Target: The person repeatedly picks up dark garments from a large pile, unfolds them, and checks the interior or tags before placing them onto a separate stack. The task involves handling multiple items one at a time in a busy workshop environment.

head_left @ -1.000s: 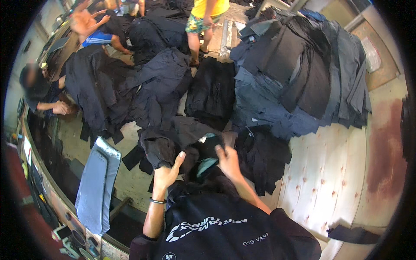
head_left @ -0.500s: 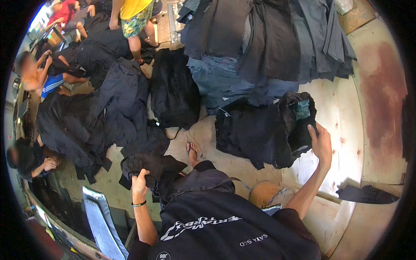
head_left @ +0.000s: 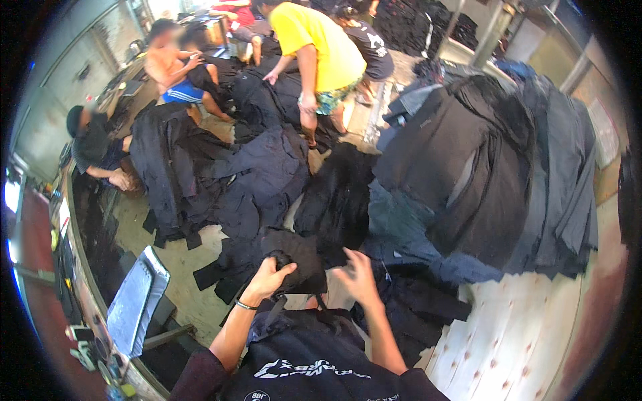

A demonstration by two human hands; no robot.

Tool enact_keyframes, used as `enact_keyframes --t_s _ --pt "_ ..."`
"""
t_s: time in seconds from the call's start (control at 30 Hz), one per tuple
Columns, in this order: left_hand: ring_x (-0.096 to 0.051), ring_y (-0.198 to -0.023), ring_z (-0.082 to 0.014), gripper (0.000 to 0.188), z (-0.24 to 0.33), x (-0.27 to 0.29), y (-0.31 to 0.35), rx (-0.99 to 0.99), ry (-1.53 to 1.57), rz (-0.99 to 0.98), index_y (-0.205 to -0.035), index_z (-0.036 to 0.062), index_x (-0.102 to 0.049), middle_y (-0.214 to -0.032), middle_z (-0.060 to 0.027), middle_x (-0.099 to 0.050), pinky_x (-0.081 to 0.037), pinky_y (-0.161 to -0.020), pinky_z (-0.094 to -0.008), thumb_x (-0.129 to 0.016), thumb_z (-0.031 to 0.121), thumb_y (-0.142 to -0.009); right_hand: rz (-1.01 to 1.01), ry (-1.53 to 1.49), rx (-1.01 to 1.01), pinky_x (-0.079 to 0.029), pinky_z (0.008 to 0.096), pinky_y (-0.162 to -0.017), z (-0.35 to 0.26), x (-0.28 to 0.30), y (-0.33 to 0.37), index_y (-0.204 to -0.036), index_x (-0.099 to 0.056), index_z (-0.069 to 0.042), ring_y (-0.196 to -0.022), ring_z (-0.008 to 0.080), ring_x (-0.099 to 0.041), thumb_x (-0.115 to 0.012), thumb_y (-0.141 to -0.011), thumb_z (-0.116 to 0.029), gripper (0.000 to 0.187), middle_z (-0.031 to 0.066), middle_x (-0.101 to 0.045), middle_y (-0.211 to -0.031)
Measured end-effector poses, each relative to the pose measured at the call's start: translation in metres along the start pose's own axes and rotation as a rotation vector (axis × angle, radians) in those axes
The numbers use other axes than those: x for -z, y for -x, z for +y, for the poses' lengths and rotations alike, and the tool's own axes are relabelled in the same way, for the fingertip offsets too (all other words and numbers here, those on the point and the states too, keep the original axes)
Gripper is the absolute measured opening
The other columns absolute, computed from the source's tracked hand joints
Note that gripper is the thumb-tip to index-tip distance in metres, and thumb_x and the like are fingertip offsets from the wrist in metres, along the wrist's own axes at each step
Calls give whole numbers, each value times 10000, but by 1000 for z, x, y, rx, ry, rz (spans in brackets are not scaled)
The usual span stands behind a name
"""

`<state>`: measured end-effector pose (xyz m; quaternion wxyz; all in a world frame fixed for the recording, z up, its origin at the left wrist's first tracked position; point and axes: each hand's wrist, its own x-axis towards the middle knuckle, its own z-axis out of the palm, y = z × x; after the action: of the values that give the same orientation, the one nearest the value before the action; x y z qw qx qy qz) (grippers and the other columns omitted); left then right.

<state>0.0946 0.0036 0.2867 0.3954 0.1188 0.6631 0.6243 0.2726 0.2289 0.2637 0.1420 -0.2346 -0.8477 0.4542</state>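
My left hand point(head_left: 269, 278) is closed round the bunched edge of a black garment point(head_left: 306, 262), which hangs out to the right of my fist in front of my body. Just right of that cloth is my right hand point(head_left: 358, 275), its fingers apart and nothing in them. Beneath and beyond my right forearm, another dark garment point(head_left: 428, 302) lies spread on the floor; its near part is hidden by my arm. A rounded black cloth bundle point(head_left: 336, 204) rests farther ahead.
A high heap of dark and blue-grey garments point(head_left: 468, 174) stands at right. More black clothes point(head_left: 261, 174) cover the floor ahead and left. A person in yellow point(head_left: 321, 50) bends over them; others sit at far left. A bent metal sheet point(head_left: 137, 301) stands at near left.
My right hand has let go of the dark garment at right and moved left, close to my left hand. My left hand still grips black cloth. The view has swung up and left.
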Motion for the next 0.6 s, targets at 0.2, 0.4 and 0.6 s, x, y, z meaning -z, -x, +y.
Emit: enact_keyframes --t_s 0.2,0.4,0.6 --pt "-624 -1044 -154 273 65 3 -7 -104 144 -71 -1213 -68 -654 -1102 -102 -730 -499 -941 -319 -586 83 -996 -272 -131 274 -480 477 -1104 -131 -4 -77 -1631 -356 -142 -1263 412 -623 -890 -827 -447 1012 242 -630 -1361" --pt "-633 -829 -187 359 122 39 19 -499 -436 183 -1325 1 -645 -945 -202 -700 -515 -817 -322 -593 70 -977 -162 -135 309 -492 342 -1010 -145 20 -111 -1293 -695 -22 -1165 231 -661 -555 -856 90 472 132 -692 -1223" --pt "-692 -1213 -322 486 179 74 48 -479 -525 359 -1403 42 -628 -1317 -197 -706 -501 -1056 -378 -610 34 -917 -40 -190 178 -519 389 -936 -188 -8 -115 -1309 -617 -39 -1004 290 -706 -529 -896 43 430 186 -730 -1090"
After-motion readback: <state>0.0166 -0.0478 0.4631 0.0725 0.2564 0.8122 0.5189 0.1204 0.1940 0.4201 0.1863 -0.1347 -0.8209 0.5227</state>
